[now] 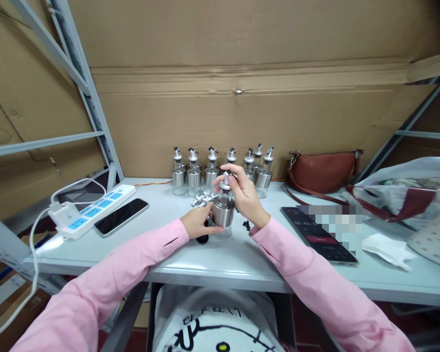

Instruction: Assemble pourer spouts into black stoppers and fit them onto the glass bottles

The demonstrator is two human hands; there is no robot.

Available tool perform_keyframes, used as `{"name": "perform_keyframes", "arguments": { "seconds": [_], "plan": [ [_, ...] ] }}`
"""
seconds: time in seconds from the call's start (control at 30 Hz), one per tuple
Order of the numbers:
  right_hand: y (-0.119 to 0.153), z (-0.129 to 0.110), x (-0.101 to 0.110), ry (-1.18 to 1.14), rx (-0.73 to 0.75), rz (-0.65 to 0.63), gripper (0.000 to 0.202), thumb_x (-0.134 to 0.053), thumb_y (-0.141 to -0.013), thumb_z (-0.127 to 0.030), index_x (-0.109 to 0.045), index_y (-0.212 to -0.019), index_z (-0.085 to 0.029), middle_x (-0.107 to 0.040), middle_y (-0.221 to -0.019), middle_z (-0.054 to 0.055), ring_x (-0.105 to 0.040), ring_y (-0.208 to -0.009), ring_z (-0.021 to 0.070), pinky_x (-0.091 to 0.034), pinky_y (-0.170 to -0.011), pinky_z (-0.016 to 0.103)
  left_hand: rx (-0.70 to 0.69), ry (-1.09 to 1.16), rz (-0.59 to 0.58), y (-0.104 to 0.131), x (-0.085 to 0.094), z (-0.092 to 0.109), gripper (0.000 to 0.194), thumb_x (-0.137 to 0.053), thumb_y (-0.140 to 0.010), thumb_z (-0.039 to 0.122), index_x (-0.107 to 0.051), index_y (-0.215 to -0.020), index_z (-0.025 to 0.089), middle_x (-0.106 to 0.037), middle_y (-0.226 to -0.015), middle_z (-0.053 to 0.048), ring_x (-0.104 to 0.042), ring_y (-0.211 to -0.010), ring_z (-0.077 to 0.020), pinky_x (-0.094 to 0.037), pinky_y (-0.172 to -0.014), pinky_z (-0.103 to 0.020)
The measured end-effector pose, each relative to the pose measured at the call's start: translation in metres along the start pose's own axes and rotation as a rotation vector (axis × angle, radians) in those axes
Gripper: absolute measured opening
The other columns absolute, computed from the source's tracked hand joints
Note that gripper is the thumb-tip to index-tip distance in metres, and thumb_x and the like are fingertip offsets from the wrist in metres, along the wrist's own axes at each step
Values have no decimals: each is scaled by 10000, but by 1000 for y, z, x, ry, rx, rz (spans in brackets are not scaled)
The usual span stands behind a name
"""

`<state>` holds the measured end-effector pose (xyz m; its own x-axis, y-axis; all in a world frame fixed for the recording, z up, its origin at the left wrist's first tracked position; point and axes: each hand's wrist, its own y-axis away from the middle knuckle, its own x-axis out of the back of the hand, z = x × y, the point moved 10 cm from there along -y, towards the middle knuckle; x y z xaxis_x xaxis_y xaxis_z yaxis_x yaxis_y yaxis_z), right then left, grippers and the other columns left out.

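Note:
A glass bottle with a steel sleeve (pixel 223 211) stands upright near the middle of the table. My left hand (pixel 200 222) is closed around its lower left side. At the top, the fingers of my right hand (pixel 244 193) pinch the metal pourer (pixel 225 182). Loose metal pourers (pixel 201 199) lie just behind my left hand. Beside that hand is a round black piece (pixel 202 239), partly covered by the fingers. Small black parts (pixel 246 225) lie right of the bottle. Behind stand several similar bottles (pixel 194 178) with pourers fitted.
On the left are a white power strip (pixel 95 211) with a plugged-in charger and a phone (pixel 121 217). To the right lie a dark tablet-like device (pixel 315 232), a brown bag (pixel 321 171), a white tissue (pixel 387 249) and a plastic bag (pixel 410 183). Cardboard (pixel 205 112) forms the back.

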<state>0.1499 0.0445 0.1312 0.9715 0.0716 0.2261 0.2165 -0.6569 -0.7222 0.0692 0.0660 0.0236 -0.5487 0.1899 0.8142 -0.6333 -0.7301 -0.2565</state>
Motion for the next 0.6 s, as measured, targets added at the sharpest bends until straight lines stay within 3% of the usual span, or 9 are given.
{"name": "perform_keyframes", "arguments": {
  "seconds": [0.1,0.23,0.37,0.47,0.6],
  "plan": [
    [3,-1,0,21,-24,-60,306,-429,-901,-346,-415,-1197,-274,-637,-977,25,-654,-757,133,-517,-738,316,-14,13,-3,1,-1,1,690,-626,-694,541,-420,-1195,113,-601,-995,-118,-568,-848,-249,-451,-784,-382],
    [9,-5,-2,102,-44,-188,551,-577,-810,-279,-333,-1305,-286,-569,-1186,79,-645,-911,172,-528,-794,336,-30,9,3,0,0,1,672,-619,-701,547,-428,-1188,125,-606,-979,-107,-571,-833,-241,-452,-773,-372],
    [8,-11,8,205,-69,-206,552,-598,-785,-255,-362,-1283,-270,-586,-1121,83,-651,-832,174,-551,-718,333,-25,0,-16,0,-2,0,636,-620,-712,523,-438,-1165,116,-614,-949,-104,-578,-820,-233,-455,-769,-362],
    [-1,-20,23,274,-44,-178,534,-617,-767,-265,-391,-1250,-256,-607,-1038,69,-648,-787,177,-553,-704,339,-47,54,-38,0,-4,2,661,-599,-755,466,-343,-1270,139,-607,-1036,-104,-586,-884,-218,-452,-815,-349],
    [-24,-26,64,435,12,-29,574,-632,-746,-284,-385,-1262,-232,-618,-1016,80,-644,-828,207,-540,-748,372,-49,40,-55,0,-7,2,608,-544,-806,418,-313,-1304,156,-597,-1089,-105,-589,-919,-199,-442,-852,-341]
  ]
}}
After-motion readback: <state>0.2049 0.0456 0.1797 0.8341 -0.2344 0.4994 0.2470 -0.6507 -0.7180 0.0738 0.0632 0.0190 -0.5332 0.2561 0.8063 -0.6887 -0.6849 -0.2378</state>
